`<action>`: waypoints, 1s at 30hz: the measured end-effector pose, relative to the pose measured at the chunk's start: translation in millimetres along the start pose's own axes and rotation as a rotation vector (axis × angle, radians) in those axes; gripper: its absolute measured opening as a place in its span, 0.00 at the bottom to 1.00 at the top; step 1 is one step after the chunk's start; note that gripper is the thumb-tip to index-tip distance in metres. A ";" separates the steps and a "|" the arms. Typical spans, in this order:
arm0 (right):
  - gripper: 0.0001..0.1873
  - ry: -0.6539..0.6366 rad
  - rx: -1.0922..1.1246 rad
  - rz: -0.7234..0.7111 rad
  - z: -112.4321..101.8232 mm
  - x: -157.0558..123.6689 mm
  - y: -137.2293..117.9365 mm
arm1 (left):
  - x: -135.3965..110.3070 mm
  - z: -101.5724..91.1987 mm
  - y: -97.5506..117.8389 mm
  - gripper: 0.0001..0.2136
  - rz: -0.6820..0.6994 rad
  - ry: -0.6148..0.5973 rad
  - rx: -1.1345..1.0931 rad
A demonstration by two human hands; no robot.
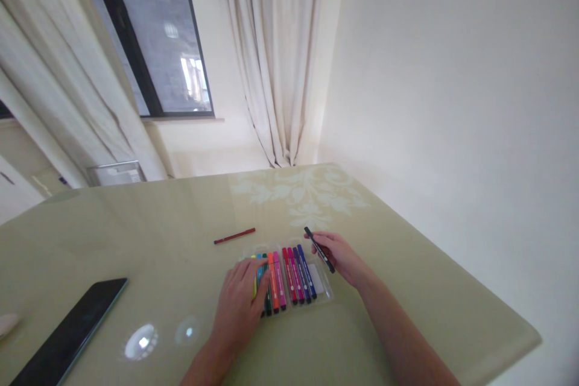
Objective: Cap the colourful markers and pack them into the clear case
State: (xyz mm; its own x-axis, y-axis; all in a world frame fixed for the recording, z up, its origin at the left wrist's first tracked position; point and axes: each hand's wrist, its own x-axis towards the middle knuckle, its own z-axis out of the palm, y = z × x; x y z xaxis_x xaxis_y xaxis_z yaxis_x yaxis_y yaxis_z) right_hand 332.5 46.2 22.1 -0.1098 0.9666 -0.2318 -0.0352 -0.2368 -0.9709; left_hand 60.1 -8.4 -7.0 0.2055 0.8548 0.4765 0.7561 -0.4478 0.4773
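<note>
My right hand pinches a black marker just above the right end of a clear plastic tray. In the tray lie several markers side by side: an orange marker, a pink marker, red-pink ones and blue markers. My left hand rests over the tray's left end with its fingers stretched out and thumb apart. It partly covers the yellow, light blue and dark green markers there. A dark red marker lies by itself on the table behind the tray.
A dark tablet or phone lies at the left of the greenish table, with part of a pale object at the picture's edge. A white wall runs along the right; curtains and a window stand behind.
</note>
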 end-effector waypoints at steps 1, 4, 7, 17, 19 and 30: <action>0.21 -0.020 -0.034 -0.002 -0.7 -1.0 -0.4 | 2.6 -3.0 -7.9 0.14 -0.033 0.019 0.031; 0.19 -0.096 -0.180 -0.017 -3.5 -5.0 -3.7 | 8.6 -11.2 -36.8 0.18 -0.148 0.076 0.179; 0.17 -0.117 -0.334 -0.021 -7.1 -7.8 -5.8 | 10.3 -14.5 -63.2 0.22 -0.213 0.029 0.335; 0.11 -0.019 -0.619 -0.022 4.0 -7.9 3.7 | 13.6 -14.5 -75.3 0.24 -0.280 -0.063 0.465; 0.10 0.029 -0.709 -0.068 8.0 -9.2 1.9 | 14.1 -16.8 -74.6 0.23 -0.284 -0.049 0.460; 0.02 0.127 -0.993 -0.164 13.1 -6.6 7.9 | 14.4 -20.1 -75.0 0.14 -0.283 -0.045 0.335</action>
State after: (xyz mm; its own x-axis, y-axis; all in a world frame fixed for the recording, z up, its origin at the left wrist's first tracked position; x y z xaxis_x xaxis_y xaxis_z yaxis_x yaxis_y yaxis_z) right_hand 319.9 36.7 16.8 -0.0691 0.9968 -0.0399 0.8076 0.0324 -0.5888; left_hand -6.1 32.2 -21.1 -0.0172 0.9454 0.3254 0.9448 -0.0911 0.3146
